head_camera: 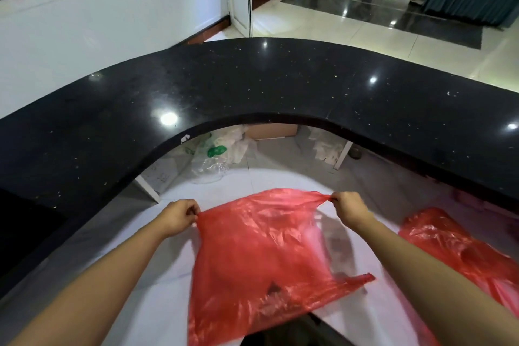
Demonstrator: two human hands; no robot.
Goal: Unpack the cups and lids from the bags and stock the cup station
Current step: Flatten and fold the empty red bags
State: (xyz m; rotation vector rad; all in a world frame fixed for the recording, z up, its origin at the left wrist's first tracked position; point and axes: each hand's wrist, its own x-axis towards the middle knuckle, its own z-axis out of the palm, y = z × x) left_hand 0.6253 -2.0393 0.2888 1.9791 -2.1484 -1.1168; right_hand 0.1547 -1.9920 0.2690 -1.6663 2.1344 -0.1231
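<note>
A red plastic bag hangs stretched between my hands above the white lower counter. My left hand pinches its left corner. My right hand pinches its right corner. The bag looks flat and limp, and one handle sticks out at its lower right. A second red plastic bag lies crumpled on the white counter to the right, partly behind my right forearm. No cups or lids show in this view.
A curved black stone counter wraps round the front. Under it lie clear plastic wrappings, crumpled paper and a cardboard box. Beyond the counter are a glossy tiled floor, an open white door and people's legs at the top right.
</note>
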